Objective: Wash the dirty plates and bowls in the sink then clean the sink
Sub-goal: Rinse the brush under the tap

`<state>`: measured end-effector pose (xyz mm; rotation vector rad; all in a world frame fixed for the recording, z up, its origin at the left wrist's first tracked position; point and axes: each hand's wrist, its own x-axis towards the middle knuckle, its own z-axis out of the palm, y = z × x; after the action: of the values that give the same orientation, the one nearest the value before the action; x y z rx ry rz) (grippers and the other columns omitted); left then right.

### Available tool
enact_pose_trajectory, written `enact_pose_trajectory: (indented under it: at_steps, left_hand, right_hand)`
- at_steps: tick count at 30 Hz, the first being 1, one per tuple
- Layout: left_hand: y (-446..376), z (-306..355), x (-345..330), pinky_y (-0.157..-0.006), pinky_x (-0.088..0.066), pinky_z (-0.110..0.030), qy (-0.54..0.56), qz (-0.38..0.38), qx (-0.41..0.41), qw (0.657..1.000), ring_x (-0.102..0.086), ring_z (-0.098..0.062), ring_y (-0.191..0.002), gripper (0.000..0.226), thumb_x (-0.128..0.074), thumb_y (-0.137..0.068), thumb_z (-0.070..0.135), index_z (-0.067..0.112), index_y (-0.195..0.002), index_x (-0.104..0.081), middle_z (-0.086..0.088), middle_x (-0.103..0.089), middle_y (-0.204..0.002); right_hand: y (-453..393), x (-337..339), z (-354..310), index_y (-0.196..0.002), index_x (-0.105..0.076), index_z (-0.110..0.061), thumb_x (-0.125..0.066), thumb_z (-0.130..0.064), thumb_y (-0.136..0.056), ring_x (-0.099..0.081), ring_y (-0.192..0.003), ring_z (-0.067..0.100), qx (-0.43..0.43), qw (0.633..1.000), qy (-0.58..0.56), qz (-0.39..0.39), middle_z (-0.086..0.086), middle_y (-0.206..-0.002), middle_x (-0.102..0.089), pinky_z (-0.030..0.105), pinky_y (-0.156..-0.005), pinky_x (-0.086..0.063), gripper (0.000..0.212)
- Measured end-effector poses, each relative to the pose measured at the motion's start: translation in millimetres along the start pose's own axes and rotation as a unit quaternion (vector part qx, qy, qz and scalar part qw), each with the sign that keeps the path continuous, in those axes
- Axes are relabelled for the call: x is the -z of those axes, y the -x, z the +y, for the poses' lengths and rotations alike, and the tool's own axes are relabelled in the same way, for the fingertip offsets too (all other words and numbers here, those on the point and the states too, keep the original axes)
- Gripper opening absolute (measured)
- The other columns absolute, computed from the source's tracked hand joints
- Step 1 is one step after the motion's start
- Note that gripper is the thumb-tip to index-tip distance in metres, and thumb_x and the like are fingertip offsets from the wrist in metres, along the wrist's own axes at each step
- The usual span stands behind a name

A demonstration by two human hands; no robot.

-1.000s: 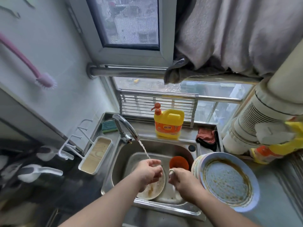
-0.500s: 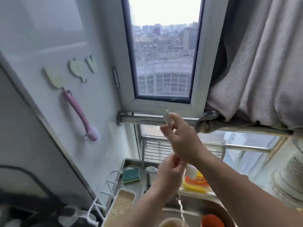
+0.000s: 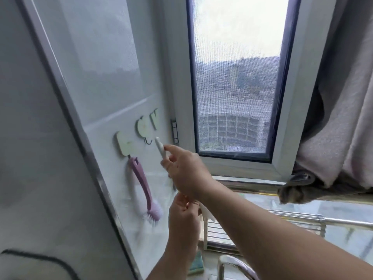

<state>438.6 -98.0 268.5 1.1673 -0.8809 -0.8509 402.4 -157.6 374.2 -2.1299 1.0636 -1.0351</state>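
Smooth pale wall panel (image 3: pixel 96 77) at left carries flat rounded hooks (image 3: pixel 125 146); a pink plastic brush (image 3: pixel 144 190), bristles down, hangs from the leftmost. Left hand (image 3: pixel 184 215) below, fingers curled, grasp unclear. Right hand (image 3: pixel 183 168), now raised higher and further left than half a second ago, pinches a slim white handle (image 3: pixel 160 149) by the middle hook. Sink has dropped from view; chrome tap (image 3: pixel 232 265), green sponge (image 3: pixel 196 263) low. Screened window (image 3: pixel 236 77), grey curtain (image 3: pixel 343 118) right.

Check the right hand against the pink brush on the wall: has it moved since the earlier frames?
Yes. The right hand has risen from the sink to above the hanging pink brush, holding a white handle near the wall hooks.
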Motion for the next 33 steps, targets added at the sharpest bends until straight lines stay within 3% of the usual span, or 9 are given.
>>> enact_pose_trajectory:
  at_steps: [5, 9, 15, 18, 24, 28, 33]
  left_hand:
    - [-12, -6, 8, -0.077, -0.045, -0.044, 0.048, 0.029, 0.006, 0.998, -0.056, -0.023, -0.08, 0.041, -0.046, -0.104, -0.006, 0.022, -0.105, -0.075, -0.008, -0.07, -0.088]
    - [-15, -3, 9, -0.079, -0.051, -0.039, 0.053, 0.024, 0.002, 0.998, -0.064, -0.015, -0.082, 0.035, -0.045, -0.106, -0.005, 0.017, -0.11, -0.073, -0.005, -0.075, -0.092]
    - [-16, -8, 9, -0.085, -0.055, -0.04, 0.037, 0.033, 0.026, 0.998, -0.069, -0.018, -0.089, 0.034, -0.048, -0.105, -0.001, 0.021, -0.11, -0.074, -0.005, -0.077, -0.098]
    - [-21, -9, 9, -0.076, -0.048, -0.041, 0.023, 0.053, 0.019, 0.998, -0.059, -0.02, -0.081, 0.034, -0.052, -0.102, 0.006, 0.029, -0.099, -0.076, -0.005, -0.07, -0.087]
    - [-19, -11, 9, -0.066, -0.046, -0.027, 0.019, 0.071, 0.028, 0.997, -0.056, -0.007, -0.07, 0.029, -0.045, -0.105, -0.002, 0.015, -0.103, -0.068, 0.006, -0.064, -0.073]
    - [-18, -17, 8, -0.065, -0.039, -0.034, 0.036, 0.049, 0.044, 0.997, -0.048, -0.019, -0.075, 0.022, -0.046, -0.102, -0.006, 0.004, -0.109, -0.065, -0.006, -0.054, -0.078]
    - [-1, -18, 10, -0.069, -0.046, -0.032, -0.006, 0.044, 0.009, 0.999, -0.056, -0.018, -0.076, 0.028, -0.047, -0.104, 0.007, 0.025, -0.106, -0.069, 0.0, -0.064, -0.08]
  right_hand:
    - [-16, -13, -3, -0.13, -0.061, -0.034, -0.058, -0.034, -0.105, -0.069, -0.083, 0.027, 0.005, 1.0, 0.004, -0.011, -0.002, -0.099, -0.07, 0.051, -0.076, -0.06, 0.025]
    - [-20, -16, -1, -0.126, -0.063, -0.029, -0.057, -0.032, -0.106, -0.069, -0.083, 0.027, 0.0, 1.0, -0.001, -0.02, 0.0, -0.098, -0.07, 0.052, -0.076, -0.06, 0.022]
    - [-21, -19, 8, -0.129, -0.063, -0.025, -0.056, -0.031, -0.106, -0.069, -0.087, 0.029, -0.012, 1.0, 0.001, -0.024, 0.003, -0.101, -0.071, 0.052, -0.078, -0.06, 0.025]
    - [-19, -19, 6, -0.133, -0.063, -0.025, -0.057, -0.03, -0.106, -0.069, -0.088, 0.029, -0.013, 1.0, -0.008, -0.019, 0.005, -0.102, -0.072, 0.053, -0.079, -0.06, 0.028]
    - [-15, -29, 9, -0.132, -0.061, -0.03, -0.056, -0.033, -0.106, -0.065, -0.089, 0.027, -0.003, 1.0, 0.015, 0.006, 0.001, -0.103, -0.071, 0.05, -0.076, -0.06, 0.027]
    - [-18, -37, 18, -0.123, -0.061, -0.027, -0.053, -0.032, -0.107, -0.064, -0.085, 0.028, -0.006, 0.998, 0.061, -0.016, 0.003, -0.098, -0.07, 0.046, -0.071, -0.058, 0.019]
    - [5, -23, 16, -0.126, -0.065, -0.032, -0.061, -0.033, -0.103, -0.069, -0.077, 0.023, 0.008, 1.0, -0.016, -0.004, -0.004, -0.096, -0.07, 0.044, -0.074, -0.059, 0.023]
